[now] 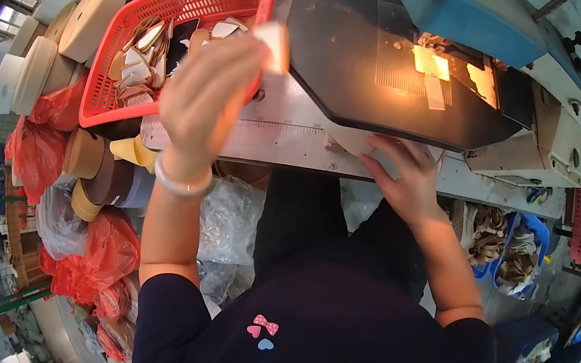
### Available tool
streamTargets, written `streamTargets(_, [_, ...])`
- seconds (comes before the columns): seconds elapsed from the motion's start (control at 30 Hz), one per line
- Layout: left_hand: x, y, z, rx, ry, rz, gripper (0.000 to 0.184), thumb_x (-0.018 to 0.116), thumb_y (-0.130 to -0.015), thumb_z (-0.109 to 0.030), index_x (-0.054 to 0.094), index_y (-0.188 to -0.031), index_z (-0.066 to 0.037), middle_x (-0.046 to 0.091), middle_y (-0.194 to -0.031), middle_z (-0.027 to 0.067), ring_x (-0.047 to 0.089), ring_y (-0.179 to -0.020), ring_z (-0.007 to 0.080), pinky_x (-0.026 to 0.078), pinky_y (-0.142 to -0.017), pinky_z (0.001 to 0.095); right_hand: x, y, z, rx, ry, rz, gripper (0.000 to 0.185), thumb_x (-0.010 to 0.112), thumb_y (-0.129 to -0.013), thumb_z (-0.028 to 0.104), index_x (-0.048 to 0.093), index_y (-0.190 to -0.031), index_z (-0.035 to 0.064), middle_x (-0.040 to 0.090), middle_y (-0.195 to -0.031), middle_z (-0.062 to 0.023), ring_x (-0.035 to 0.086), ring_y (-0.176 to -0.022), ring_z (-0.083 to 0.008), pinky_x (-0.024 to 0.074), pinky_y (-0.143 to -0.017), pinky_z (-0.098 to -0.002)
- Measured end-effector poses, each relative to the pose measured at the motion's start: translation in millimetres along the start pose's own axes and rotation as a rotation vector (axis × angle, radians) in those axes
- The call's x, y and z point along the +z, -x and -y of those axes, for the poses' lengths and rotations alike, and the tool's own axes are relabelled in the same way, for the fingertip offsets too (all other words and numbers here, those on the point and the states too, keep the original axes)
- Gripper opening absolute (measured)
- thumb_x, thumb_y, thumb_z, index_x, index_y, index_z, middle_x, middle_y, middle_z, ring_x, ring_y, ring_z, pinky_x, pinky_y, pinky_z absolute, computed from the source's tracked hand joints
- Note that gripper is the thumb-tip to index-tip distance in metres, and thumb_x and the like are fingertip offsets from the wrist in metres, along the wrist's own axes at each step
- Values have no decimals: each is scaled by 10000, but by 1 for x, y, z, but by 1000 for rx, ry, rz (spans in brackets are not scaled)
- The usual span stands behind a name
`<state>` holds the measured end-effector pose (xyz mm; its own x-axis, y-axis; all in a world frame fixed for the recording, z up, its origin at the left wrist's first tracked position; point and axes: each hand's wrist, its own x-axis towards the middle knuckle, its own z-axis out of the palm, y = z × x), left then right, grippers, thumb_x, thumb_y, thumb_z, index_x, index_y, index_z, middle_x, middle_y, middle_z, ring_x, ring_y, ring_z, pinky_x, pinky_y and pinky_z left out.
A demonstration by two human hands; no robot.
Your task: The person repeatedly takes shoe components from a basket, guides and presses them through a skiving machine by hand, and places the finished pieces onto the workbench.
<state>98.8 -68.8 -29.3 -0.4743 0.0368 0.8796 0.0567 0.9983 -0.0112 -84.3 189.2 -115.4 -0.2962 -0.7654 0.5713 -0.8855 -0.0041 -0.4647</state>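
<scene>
My left hand point(207, 88), blurred by motion and wearing a pale bangle, is raised beside the red basket. At its fingertips is a small flat piece point(274, 47), white with a tan edge. My right hand point(408, 174) rests at the front of the bench, just below the black machine plate point(339, 47). Its thumb and fingers are round the right end of a pale flat piece point(350, 141), partly under the plate's edge. Several similar white and tan cut pieces point(145, 64) lie in the red basket point(91, 98).
A blue machine head point(469, 21) overhangs the plate, with a bright lit opening point(432, 63) beneath it. Rolls of strip material point(92, 21) and red plastic bags point(106, 252) crowd the left. Blue baskets of scraps point(523, 251) stand low on the right.
</scene>
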Motion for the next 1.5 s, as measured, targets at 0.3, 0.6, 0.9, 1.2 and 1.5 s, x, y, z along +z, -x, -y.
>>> streamTargets(0.3, [17,30,-4,-190,-71,57,306,851,-858,-27,799,-1159,-31,747,-1263,126,725,-1051,313,605,-893,407,23,-1,-8,-22,105,66,260,874,-862,141,787,-1098,76,772,-1084,-72,737,-949,-308,598,-825,-432])
streamTargets(0.6, [24,83,-78,-144,200,169,278,877,-836,-81,790,-1093,-20,722,-1090,127,705,-922,286,584,-772,396,28,-2,-10,-26,169,-17,110,789,-945,137,746,-1025,76,761,-916,-107,743,-831,-336,596,-755,-457])
streamTargets(0.9, [98,96,-110,-279,227,205,252,877,-788,-110,750,-997,-49,655,-1075,78,665,-886,276,573,-717,388,36,11,-34,298,21,-97,123,760,-996,165,723,-1055,63,769,-923,-145,747,-782,-362,589,-719,-453])
streamTargets(1.2, [68,73,-112,-73,327,83,263,874,-841,-163,785,-1058,-44,696,-963,99,680,-764,270,556,-653,374,-61,-23,48,-394,-53,-259,341,840,-849,-23,677,-1121,102,790,-1116,-109,771,-930,-296,565,-822,-388])
streamTargets(1.5, [76,-60,-66,-95,359,111,203,797,-896,-98,785,-1084,-22,758,-1123,93,684,-982,313,567,-880,406,-64,-72,16,-71,196,-134,314,801,-934,128,770,-1230,27,773,-1240,-143,722,-1168,-335,552,-995,-431])
